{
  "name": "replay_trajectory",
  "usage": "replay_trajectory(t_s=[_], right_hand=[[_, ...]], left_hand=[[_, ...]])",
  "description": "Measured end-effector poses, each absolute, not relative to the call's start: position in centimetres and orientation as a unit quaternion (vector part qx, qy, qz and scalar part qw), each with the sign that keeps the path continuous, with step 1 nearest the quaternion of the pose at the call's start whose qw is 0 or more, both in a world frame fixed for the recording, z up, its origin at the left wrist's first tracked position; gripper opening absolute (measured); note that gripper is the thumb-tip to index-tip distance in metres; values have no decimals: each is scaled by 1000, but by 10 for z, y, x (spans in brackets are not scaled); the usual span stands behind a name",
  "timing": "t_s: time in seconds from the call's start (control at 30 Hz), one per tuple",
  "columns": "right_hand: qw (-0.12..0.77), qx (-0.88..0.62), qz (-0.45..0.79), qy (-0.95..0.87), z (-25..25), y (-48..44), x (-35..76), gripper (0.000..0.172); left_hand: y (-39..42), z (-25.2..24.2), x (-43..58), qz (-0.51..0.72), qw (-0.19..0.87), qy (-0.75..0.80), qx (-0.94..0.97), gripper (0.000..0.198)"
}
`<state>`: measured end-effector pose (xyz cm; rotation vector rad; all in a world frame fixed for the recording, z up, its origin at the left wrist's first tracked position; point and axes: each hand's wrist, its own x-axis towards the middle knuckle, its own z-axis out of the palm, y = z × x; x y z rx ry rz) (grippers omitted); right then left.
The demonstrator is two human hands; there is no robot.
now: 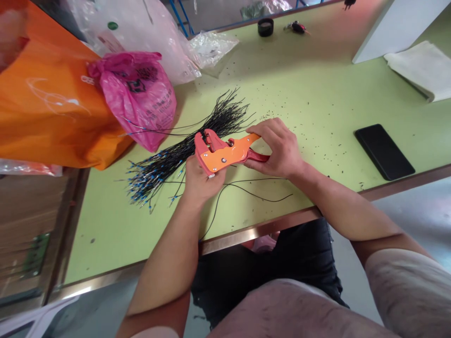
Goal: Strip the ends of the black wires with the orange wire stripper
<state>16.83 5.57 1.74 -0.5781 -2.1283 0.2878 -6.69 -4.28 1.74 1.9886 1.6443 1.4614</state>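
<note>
My right hand [280, 145] is closed around the handles of an orange and red wire stripper [229, 155], whose jaws point left. Against the underside of the tool's head is my left hand [202, 180], closed, with its fingers mostly hidden by the tool. What it pinches does not show clearly. Behind and left of both hands lies a thick bundle of black wires [190, 145], many with blue-and-metal tips at the near left end. Some loose black wires [259, 197] stretch across the tabletop beside and below my left hand.
A pink plastic bag [144, 98], an orange bag [52, 94] and clear plastic bags [141, 28] crowd the left. A black phone [384, 151] lies at right. Small black scraps dot the green table [317, 94]. A black round cap [265, 27], keys [298, 27] and cloth [423, 68] sit farther back.
</note>
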Motion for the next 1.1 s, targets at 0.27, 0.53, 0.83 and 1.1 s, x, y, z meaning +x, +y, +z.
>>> replay_trajectory(t_s=[0.27,0.53,0.83,1.1], right_hand=[[428,-259,84,-862,23,54,171,66],[441,-315,213,-813,28,49,170,72],[470,-313,327,-757,27,54,169,71],[449,-221,194,-844,16,54,166,71]], left_hand=[[-48,29,-56,439,37,592,675,18],[-51,45,-43,542,213,571,579,42],[-45,63,-38,605,465,489,423,48],[-41,54,-37,645,443,479,398,47]])
